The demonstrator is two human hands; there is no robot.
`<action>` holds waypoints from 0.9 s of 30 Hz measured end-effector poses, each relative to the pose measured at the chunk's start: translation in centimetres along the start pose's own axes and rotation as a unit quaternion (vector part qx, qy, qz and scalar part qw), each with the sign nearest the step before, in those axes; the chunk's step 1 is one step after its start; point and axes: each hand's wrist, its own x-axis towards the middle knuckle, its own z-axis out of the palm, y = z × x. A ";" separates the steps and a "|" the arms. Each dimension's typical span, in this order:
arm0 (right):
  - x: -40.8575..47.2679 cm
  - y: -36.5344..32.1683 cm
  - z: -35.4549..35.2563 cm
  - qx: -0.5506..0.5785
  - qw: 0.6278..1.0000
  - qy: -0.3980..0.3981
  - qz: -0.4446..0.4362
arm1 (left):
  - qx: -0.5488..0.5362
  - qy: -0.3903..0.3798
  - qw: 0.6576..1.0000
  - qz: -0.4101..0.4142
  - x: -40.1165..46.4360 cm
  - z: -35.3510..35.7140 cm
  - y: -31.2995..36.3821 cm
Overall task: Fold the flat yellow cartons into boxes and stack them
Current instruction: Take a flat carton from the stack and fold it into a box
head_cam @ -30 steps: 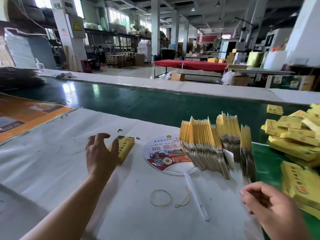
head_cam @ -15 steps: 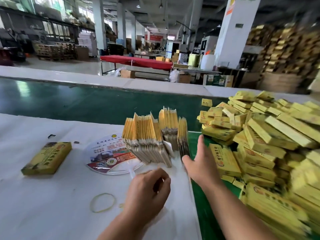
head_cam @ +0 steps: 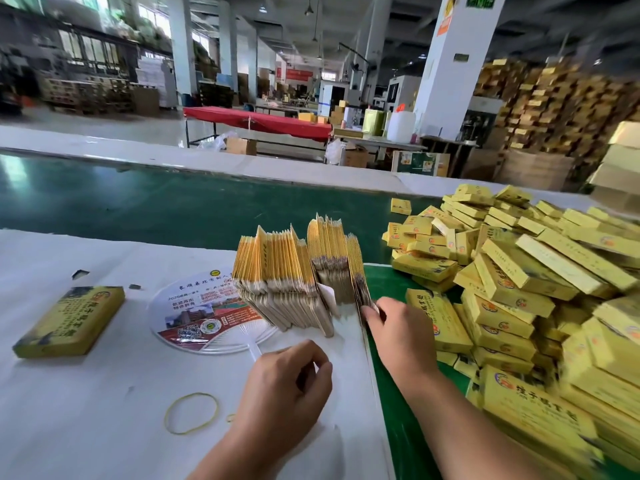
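A row of flat yellow cartons (head_cam: 284, 271) stands on edge, fanned out, in the middle of the white sheet (head_cam: 86, 410). My right hand (head_cam: 394, 330) reaches to the row's right end and pinches the lower edge of the rightmost flat carton (head_cam: 356, 268). My left hand (head_cam: 287, 386) hovers over the sheet in front of the row, fingers loosely curled and holding nothing. One folded yellow box (head_cam: 72, 320) lies alone at the left. A big heap of folded yellow boxes (head_cam: 519, 271) fills the right side.
A round printed hand fan (head_cam: 194, 313) lies flat under the row's left part. A yellow rubber band (head_cam: 191, 412) lies near the front. A green conveyor belt (head_cam: 138, 202) runs behind the sheet and under the heap. Beyond it is a factory hall.
The view swung right, from the lone box to the heap. My left hand left the folded box and came in front of the row. My right hand reached forward to the rightmost flat carton.
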 end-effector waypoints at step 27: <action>-8.1 -4.3 -2.7 0.594 0.722 -0.336 0.114 | -0.701 -0.080 0.648 -0.288 0.8 -0.8 -1.1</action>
